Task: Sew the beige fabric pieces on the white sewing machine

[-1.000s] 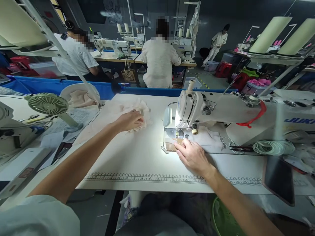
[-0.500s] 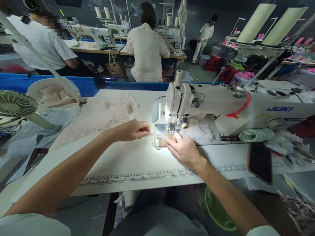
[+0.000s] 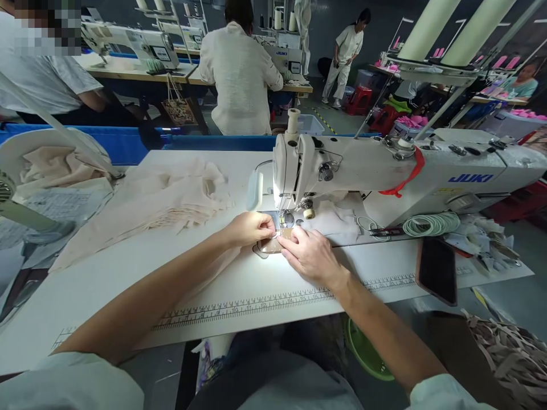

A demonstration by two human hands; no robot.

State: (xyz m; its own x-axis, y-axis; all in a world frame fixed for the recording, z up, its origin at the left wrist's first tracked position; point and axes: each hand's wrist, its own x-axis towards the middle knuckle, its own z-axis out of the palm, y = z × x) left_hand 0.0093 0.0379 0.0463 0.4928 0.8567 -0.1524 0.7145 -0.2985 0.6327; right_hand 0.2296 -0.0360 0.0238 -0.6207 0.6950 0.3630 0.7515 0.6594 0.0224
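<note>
My left hand [image 3: 253,229] is closed in a pinch on the edge of a pale fabric piece [image 3: 216,267], just left of the presser foot [image 3: 282,218]. Part of that cloth trails beneath my left forearm. My right hand [image 3: 311,256] lies palm down over the tan plate [image 3: 270,246] in front of the needle, its bent fingers against the cloth edge. The fingertips of both hands nearly meet under the lamp light. The white sewing machine [image 3: 354,165] stands right behind them. How far the cloth reaches under the foot is hidden by my fingers.
Pale cut fabric pieces [image 3: 183,193] lie in a layered pile at the left. On the right are a coil of mint cord [image 3: 431,224], a phone [image 3: 436,270] at the table edge and scraps [image 3: 487,242]. A green basket [image 3: 367,353] stands below. Co-workers are beyond.
My left hand has moved right, up to the plate and my right fingertips, drawing pale cloth with it. My right hand stays by the plate. The view has shifted somewhat.
</note>
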